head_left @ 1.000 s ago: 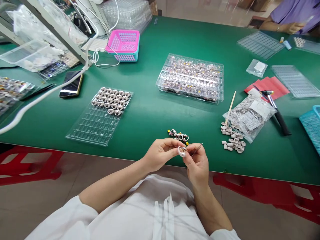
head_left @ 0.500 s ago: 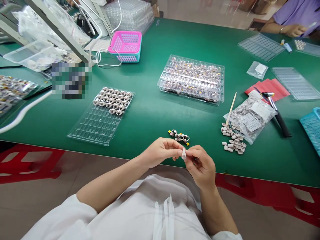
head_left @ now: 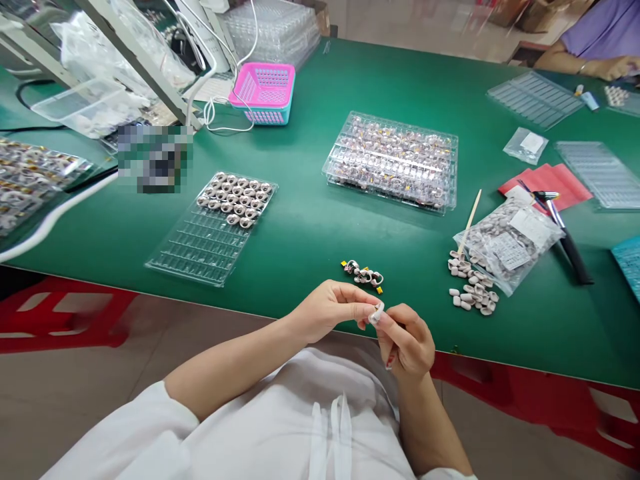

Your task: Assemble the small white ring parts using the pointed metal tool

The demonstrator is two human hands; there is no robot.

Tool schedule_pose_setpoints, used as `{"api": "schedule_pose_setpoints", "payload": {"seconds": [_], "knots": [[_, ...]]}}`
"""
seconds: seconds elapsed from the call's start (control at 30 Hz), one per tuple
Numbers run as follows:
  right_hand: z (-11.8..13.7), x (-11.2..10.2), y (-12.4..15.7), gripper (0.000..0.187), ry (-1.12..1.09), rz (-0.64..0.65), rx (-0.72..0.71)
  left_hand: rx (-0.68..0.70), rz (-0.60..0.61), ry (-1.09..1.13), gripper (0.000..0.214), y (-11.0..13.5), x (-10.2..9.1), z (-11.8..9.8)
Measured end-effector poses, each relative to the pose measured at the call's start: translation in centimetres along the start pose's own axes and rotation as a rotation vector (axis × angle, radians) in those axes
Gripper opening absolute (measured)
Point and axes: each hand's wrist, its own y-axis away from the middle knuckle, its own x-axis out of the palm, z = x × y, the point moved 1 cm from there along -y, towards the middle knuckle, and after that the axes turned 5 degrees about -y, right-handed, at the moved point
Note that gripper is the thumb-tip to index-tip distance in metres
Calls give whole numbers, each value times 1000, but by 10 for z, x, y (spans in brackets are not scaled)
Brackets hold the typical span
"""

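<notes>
A small white piece [head_left: 377, 313] sits between our fingertips, just above the table's near edge.
Our left hand [head_left: 323, 311] pinches it from its left, thumb and forefinger closed; our right hand [head_left: 411, 343] meets it from the right, fingers curled, though we cannot tell whether they grip it or hide anything else. Both hands touch it, its long axis seeming to slant up and rightward. Beyond our left fingers, a ring-shaped cluster [head_left: 366, 276] lies on the green table [head_left: 300, 253].

Lit brightly and evenly, with pale sheen on the green tabletop [head_left: 300, 143] and glints along the clear plastic trays [head_left: 336, 160]. Stretched and softened toward the corners; pixelated in 1 patch [head_left: 155, 160], upper left.
</notes>
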Motion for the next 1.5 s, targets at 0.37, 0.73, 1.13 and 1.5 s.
{"api": "schedule_pose_setpoints", "payload": {"seconds": [0.37,0.73,1.13,1.5], "knots": [[11,-10,-7,22,-290,-120,560,-46,-142,60,24,-3,1,-4],[-7,-18,2,26,39,27,596,24,-168,45,19,-5,-3,-4],[13,-28,3,18,-352,-120,566,121,-201,2,22,-5,-3,1],[24,-7,-10,22,-555,-187,476,133,-214,-29,26,-1,1,0]]}}
